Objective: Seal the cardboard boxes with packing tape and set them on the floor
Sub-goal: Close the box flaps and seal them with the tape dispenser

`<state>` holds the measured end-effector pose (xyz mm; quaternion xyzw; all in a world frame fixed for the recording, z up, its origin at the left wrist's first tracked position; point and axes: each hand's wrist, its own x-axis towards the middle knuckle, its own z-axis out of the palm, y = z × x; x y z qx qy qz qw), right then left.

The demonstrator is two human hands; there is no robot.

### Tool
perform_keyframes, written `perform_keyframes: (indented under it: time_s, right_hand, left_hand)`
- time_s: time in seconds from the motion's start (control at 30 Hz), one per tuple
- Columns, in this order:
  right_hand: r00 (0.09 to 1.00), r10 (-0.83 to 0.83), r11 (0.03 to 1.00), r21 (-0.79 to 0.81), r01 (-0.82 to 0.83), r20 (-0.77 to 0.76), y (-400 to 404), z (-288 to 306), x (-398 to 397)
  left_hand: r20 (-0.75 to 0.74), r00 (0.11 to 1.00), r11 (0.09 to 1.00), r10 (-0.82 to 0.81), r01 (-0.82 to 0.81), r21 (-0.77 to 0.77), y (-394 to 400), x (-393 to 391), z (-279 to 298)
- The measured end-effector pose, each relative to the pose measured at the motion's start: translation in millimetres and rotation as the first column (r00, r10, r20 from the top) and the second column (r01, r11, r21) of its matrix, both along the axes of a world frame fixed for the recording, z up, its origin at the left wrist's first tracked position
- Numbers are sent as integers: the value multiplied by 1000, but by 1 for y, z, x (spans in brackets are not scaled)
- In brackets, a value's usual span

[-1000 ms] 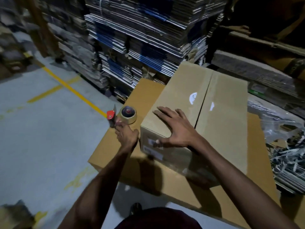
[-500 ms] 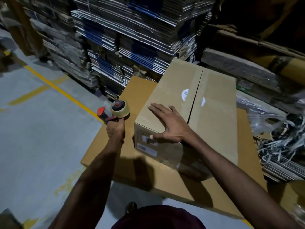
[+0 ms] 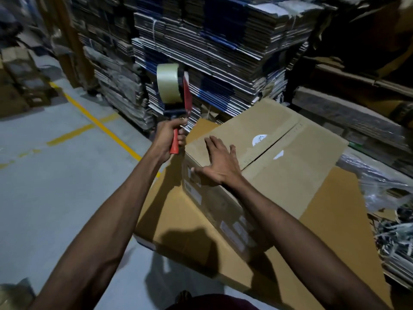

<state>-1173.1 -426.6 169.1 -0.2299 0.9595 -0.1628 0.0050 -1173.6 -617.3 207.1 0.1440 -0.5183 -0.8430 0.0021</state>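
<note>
Holding the tape gun (image 3: 173, 90) high, the left hand (image 3: 168, 137) grips its handle; right hand (image 3: 218, 163), fingers spread, steadies the box (image 3: 288, 173), whose open seam could gape if it shifts

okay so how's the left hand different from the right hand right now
The left hand grips the tape dispenser by its red handle, fingers curled; the right hand lies flat with straight fingers on the cardboard box. The left hand is raised beside the box; the right hand rests on its top near the corner. Both are bare.
</note>
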Motion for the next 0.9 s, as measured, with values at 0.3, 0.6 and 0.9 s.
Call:
perform_keyframes:
  time_s: [0.3, 0.6, 0.9]
  right_hand:
    - [975, -215, 976, -25, 216, 47, -66, 11, -58]
    - [983, -178, 981, -81, 174, -45, -4, 29, -89]
    - [908, -416, 909, 2, 416, -45, 169, 32, -143]
  left_hand:
    - [62, 987, 982, -152, 143, 123, 5, -15, 22]
    - [104, 960, 962, -260, 248, 112, 29, -44, 14]
    - [131, 923, 932, -362, 354, 80, 96, -79, 23]
